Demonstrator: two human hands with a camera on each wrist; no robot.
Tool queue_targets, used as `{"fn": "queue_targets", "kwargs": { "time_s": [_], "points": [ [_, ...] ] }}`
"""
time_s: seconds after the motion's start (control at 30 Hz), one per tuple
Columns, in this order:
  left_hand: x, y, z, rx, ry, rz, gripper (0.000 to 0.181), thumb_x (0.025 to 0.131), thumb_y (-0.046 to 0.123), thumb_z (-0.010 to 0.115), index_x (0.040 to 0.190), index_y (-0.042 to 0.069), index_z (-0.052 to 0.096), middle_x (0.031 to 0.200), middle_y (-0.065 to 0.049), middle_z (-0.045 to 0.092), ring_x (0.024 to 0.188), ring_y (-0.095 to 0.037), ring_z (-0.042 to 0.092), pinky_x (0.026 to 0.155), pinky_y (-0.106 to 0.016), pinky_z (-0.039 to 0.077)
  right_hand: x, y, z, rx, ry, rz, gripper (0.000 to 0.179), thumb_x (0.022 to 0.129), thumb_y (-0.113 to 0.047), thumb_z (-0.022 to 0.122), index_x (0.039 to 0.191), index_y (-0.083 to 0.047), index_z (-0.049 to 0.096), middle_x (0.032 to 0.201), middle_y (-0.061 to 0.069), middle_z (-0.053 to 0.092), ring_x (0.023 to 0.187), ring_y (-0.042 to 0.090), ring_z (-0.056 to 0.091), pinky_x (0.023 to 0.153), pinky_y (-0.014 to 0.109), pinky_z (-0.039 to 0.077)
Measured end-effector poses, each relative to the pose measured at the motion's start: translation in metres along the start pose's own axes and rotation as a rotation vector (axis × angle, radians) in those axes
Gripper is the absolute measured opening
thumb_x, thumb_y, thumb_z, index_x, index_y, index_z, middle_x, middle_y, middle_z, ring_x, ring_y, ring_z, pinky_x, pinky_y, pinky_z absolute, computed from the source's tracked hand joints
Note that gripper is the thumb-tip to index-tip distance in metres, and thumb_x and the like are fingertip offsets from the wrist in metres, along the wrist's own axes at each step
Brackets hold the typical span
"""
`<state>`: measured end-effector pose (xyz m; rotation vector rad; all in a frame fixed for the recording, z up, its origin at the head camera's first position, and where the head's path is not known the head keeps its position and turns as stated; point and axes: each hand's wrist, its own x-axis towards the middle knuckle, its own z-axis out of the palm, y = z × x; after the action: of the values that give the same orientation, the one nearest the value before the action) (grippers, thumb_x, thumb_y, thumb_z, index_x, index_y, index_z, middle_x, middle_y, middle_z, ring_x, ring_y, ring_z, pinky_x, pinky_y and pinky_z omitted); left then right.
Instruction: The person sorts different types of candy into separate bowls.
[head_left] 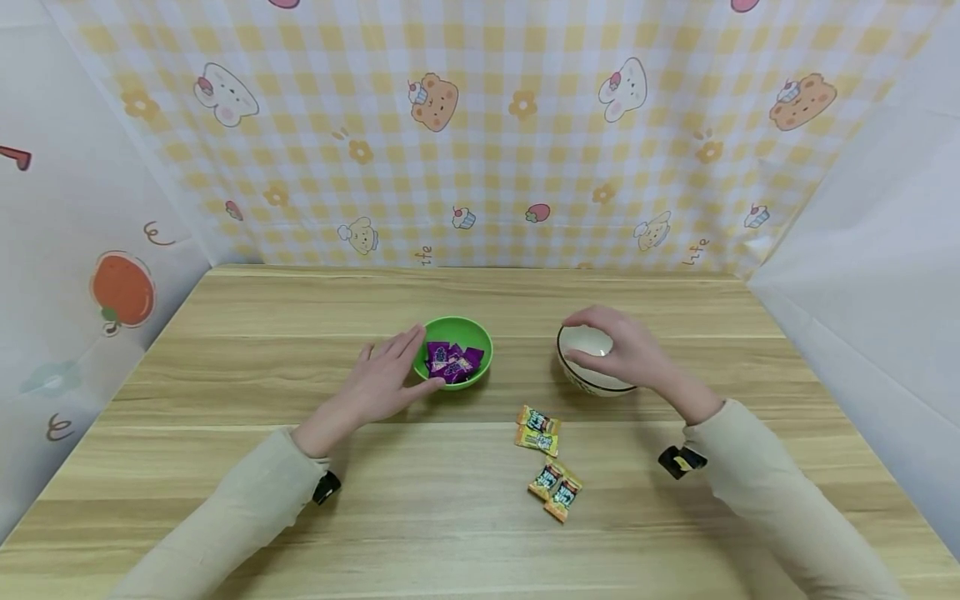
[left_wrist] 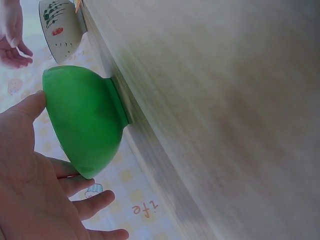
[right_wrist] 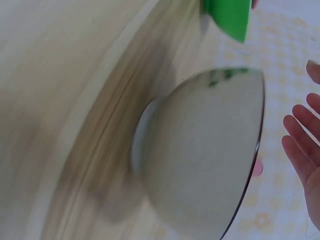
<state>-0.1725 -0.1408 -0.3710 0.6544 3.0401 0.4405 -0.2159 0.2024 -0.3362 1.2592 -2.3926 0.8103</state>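
My left hand point(head_left: 378, 387) is at the left side of a green bowl point(head_left: 457, 330), thumb and fingers spread along its rim. Inside that bowl lie several small purple packets point(head_left: 453, 363). The left wrist view shows the thumb at the rim and the fingers fairly straight. Over a white bowl point(right_wrist: 200, 150) with a dark rim and a painted pattern, my right hand point(head_left: 628, 348) hovers with thumb and fingers apart. In the right wrist view those fingers stand off from the rim, with nothing between them.
Two yellow-orange packets point(head_left: 538, 430) lie on the wooden table point(head_left: 420, 500) between the bowls, and two more packets point(head_left: 556, 490) lie nearer the front. Behind the table hangs a yellow checked cloth point(head_left: 480, 183). White printed sheets point(head_left: 870, 233) flank both sides.
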Motion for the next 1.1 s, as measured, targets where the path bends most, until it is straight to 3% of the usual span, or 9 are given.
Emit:
{"fn": "queue_targets", "kwargs": {
  "time_s": [0.27, 0.5, 0.73, 1.1],
  "points": [
    [0.000, 0.001, 0.000, 0.004, 0.002, -0.001, 0.087, 0.081, 0.065, 0.037, 0.140, 0.005, 0.018, 0.143, -0.011, 0.019, 0.125, -0.035, 0.024, 0.096, -0.059, 0.013, -0.027, 0.017, -0.014, -0.095, -0.021, 0.030, 0.060, 0.063, -0.031, 0.078, 0.111, -0.002, 0.057, 0.113, 0.010, 0.053, 0.105, 0.026, 0.046, 0.086, 0.041, 0.037],
    [0.000, 0.002, 0.000, -0.001, 0.000, -0.002, 0.087, 0.081, 0.065, 0.037, 0.140, 0.005, 0.017, 0.143, -0.012, 0.019, 0.125, -0.035, 0.024, 0.097, -0.058, 0.012, -0.046, 0.025, -0.026, -0.115, -0.083, 0.135, 0.079, 0.057, -0.035, 0.081, 0.121, -0.001, 0.049, 0.124, 0.016, 0.044, 0.113, 0.031, 0.038, 0.087, 0.047, 0.033],
    [0.001, 0.001, 0.000, -0.002, 0.001, -0.002, 0.087, 0.081, 0.065, 0.037, 0.140, 0.004, 0.017, 0.143, -0.012, 0.019, 0.125, -0.035, 0.024, 0.097, -0.058, 0.012, -0.057, 0.032, -0.032, -0.143, -0.136, 0.189, 0.086, 0.056, -0.038, 0.081, 0.124, -0.001, 0.045, 0.127, 0.022, 0.039, 0.115, 0.037, 0.033, 0.087, 0.053, 0.031],
    [0.000, 0.001, 0.000, -0.013, 0.009, 0.004, 0.087, 0.081, 0.064, 0.038, 0.140, 0.004, 0.018, 0.143, -0.013, 0.018, 0.125, -0.035, 0.023, 0.097, -0.059, 0.013, -0.064, 0.033, -0.035, -0.089, -0.235, 0.301, 0.090, 0.061, -0.041, 0.078, 0.131, -0.001, 0.038, 0.131, 0.024, 0.033, 0.119, 0.039, 0.027, 0.088, 0.058, 0.029]
  ]
}}
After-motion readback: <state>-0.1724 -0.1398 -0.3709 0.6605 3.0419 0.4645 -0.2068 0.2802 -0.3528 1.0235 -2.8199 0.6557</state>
